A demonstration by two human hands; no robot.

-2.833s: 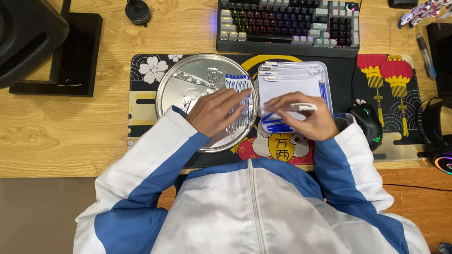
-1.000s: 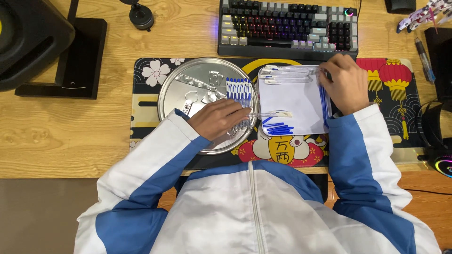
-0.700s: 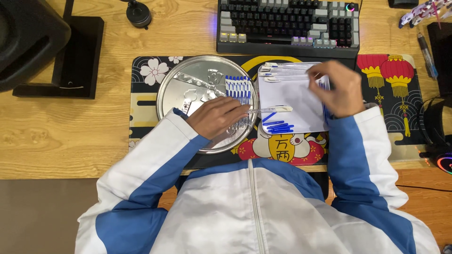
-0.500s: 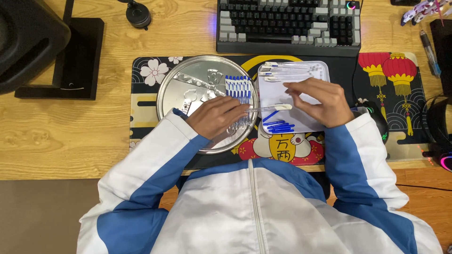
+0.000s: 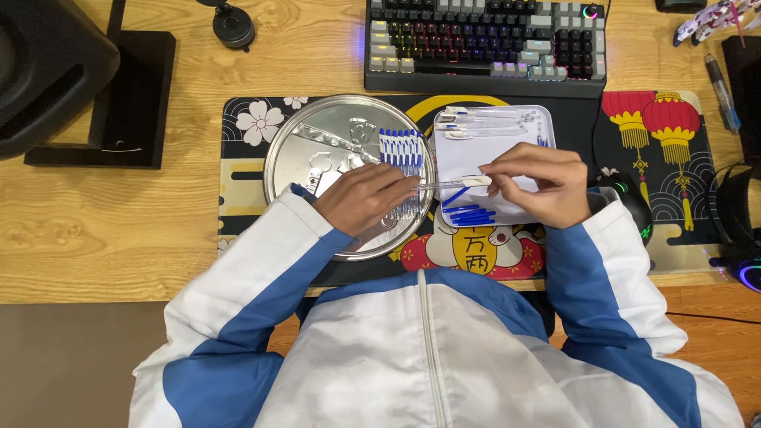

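My left hand [image 5: 366,196] rests over the round silver tray [image 5: 305,150] and pinches one end of a clear pen barrel [image 5: 452,184]. My right hand [image 5: 533,182] grips the barrel's other end above the white rectangular tray [image 5: 468,158]. A row of assembled pens with blue caps [image 5: 400,147] lies in the round tray. Several blue caps or refills [image 5: 469,214] lie at the near edge of the white tray, and a few clear pen barrels [image 5: 483,123] lie along its far edge.
A keyboard [image 5: 483,43] sits beyond the trays on the wooden desk. A black mouse [image 5: 630,206] lies right of my right hand on the patterned desk mat [image 5: 650,127]. A black monitor stand [image 5: 135,95] occupies the left; a pen [image 5: 720,91] and headphones [image 5: 741,214] sit far right.
My right hand went up to the far right of the white tray, then came back to the middle, where it now holds the pen barrel together with my left hand.
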